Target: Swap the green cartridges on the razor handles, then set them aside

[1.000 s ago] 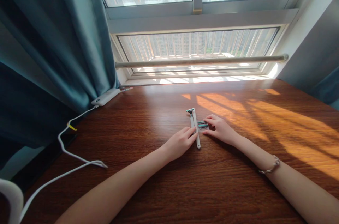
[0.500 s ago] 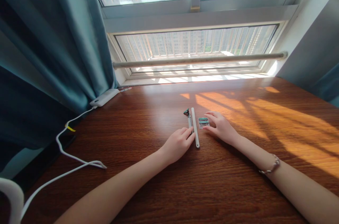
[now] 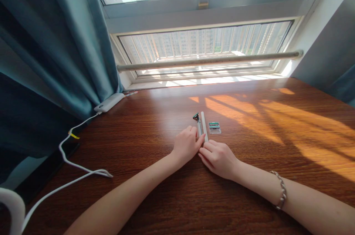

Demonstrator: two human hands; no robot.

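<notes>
The left hand [image 3: 187,145] is laying its fingers over the near end of the razor [image 3: 198,124], which is lying on the bench [image 3: 155,116] with its head pointing to 12 o'clock. The right hand [image 3: 217,158] is touching the near end of the rod [image 3: 204,126] alongside. I cannot tell whether either grip is closing or slack. Cartridges [image 3: 214,128] are sitting at 1 o'clock from the rod's near end. With both hands crowding one spot, a nudge risks rolling the rod, or fingers sliding toward the blade.
</notes>
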